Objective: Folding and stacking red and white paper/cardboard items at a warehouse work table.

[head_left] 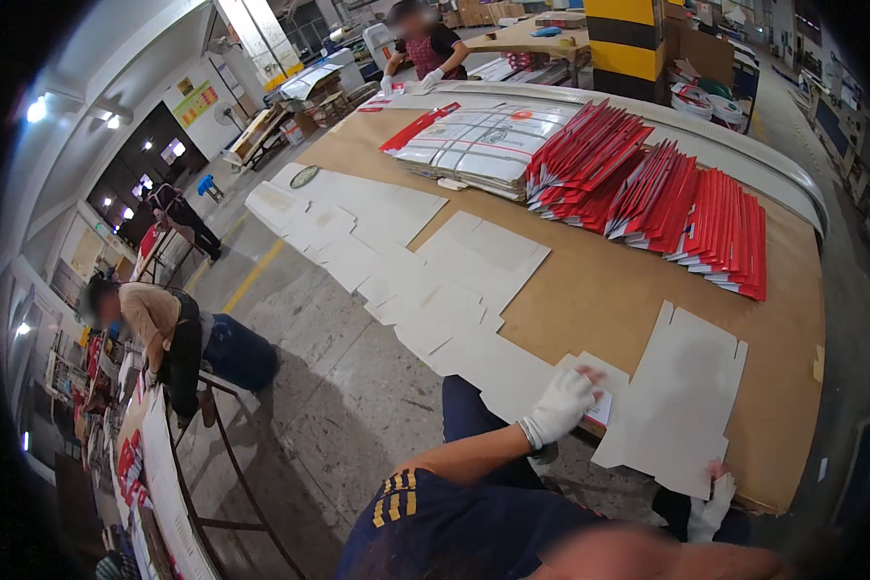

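Note:
My left hand [563, 398], in a white glove with bare fingertips, rests over the overlapping pale cardboard at the table's near edge. Its fingers are slightly bent and apart on the surface. Beside its palm shows a small white piece with a red edge [599, 408]. A flat, pale cut cardboard blank [686, 387] with slits lies to the right of that hand. At the blank's near corner my right hand [712, 507], also gloved, is closed on the edge, a bare fingertip on top. The rest of its fingers are hidden below.
Overlapping pale blanks [396, 275] line the left side of the brown-covered table [570, 300]. Red-and-white folded pieces [715, 232] stand in rows beside a strapped bundle [483, 140]. One person [425, 48] stands at the far end; another [155, 324] bends over a left-hand table near a blue barrel [237, 353].

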`<state>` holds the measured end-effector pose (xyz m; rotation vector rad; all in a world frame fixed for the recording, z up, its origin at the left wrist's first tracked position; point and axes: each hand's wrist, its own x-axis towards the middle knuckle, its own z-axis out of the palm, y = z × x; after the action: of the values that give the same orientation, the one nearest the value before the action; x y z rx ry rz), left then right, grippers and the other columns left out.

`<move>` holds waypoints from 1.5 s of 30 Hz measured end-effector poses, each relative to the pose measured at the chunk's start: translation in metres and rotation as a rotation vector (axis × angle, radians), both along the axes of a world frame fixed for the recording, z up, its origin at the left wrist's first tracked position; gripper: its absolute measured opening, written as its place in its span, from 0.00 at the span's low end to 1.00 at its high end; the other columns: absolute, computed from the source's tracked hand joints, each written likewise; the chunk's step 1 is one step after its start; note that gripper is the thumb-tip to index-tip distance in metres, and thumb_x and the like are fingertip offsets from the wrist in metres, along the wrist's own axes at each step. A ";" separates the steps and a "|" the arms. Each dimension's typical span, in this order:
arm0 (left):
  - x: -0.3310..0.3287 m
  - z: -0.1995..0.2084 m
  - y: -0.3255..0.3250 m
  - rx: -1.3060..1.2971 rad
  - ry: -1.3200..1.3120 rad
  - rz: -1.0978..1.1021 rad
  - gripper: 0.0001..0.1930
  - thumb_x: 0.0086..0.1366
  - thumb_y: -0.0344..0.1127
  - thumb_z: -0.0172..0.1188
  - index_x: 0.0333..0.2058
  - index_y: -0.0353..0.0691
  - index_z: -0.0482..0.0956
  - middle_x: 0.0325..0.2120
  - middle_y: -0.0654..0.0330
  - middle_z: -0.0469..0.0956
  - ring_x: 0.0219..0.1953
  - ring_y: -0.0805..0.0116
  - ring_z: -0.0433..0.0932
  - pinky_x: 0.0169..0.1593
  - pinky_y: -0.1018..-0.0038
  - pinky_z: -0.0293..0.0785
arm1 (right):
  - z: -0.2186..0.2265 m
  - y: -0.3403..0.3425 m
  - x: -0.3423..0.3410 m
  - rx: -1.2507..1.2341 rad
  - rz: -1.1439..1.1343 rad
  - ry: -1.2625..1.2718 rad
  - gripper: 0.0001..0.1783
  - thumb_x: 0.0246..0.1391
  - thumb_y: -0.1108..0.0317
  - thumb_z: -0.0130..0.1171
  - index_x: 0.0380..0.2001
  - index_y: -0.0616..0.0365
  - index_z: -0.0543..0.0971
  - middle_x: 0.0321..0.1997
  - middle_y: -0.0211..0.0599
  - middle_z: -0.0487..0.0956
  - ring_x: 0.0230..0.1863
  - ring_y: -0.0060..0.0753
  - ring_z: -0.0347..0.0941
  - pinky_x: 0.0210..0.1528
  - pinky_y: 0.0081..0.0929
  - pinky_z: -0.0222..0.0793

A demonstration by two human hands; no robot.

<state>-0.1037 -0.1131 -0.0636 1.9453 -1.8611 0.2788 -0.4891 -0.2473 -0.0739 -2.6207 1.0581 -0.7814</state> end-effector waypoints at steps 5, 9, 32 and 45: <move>-0.026 0.010 -0.004 0.120 0.536 -0.570 0.18 0.51 0.35 0.62 0.42 0.35 0.76 0.53 0.55 0.71 0.57 0.56 0.67 0.64 0.59 0.56 | 0.038 0.009 0.049 0.675 -0.223 -0.744 0.38 0.46 0.73 0.64 0.62 0.60 0.63 0.34 0.36 0.69 0.37 0.32 0.67 0.43 0.29 0.66; -0.046 0.007 -0.026 0.253 0.559 -0.044 0.12 0.54 0.35 0.61 0.36 0.37 0.75 0.53 0.54 0.70 0.60 0.54 0.64 0.65 0.55 0.53 | 0.035 -0.010 0.059 0.427 -0.360 -0.013 0.38 0.50 0.69 0.63 0.64 0.58 0.61 0.31 0.34 0.70 0.37 0.29 0.65 0.40 0.29 0.64; -0.119 0.005 -0.041 0.071 0.072 -0.350 0.49 0.47 0.55 0.60 0.62 0.29 0.54 0.64 0.47 0.55 0.67 0.51 0.53 0.67 0.49 0.41 | -0.005 0.001 0.075 0.368 -0.233 -0.307 0.21 0.64 0.65 0.46 0.54 0.69 0.70 0.58 0.60 0.68 0.58 0.58 0.65 0.60 0.44 0.58; 0.013 0.018 0.070 0.254 0.101 -0.235 0.24 0.54 0.32 0.53 0.52 0.35 0.69 0.52 0.51 0.70 0.57 0.54 0.66 0.60 0.61 0.61 | 0.003 -0.039 0.067 -0.103 0.175 0.253 0.28 0.52 0.78 0.42 0.59 0.62 0.66 0.63 0.45 0.66 0.65 0.47 0.60 0.67 0.42 0.52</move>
<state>-0.0903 -0.0428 -0.0455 1.8316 -2.1154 -0.1313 -0.4226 -0.2862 -0.0706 -2.9108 0.8492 -0.4878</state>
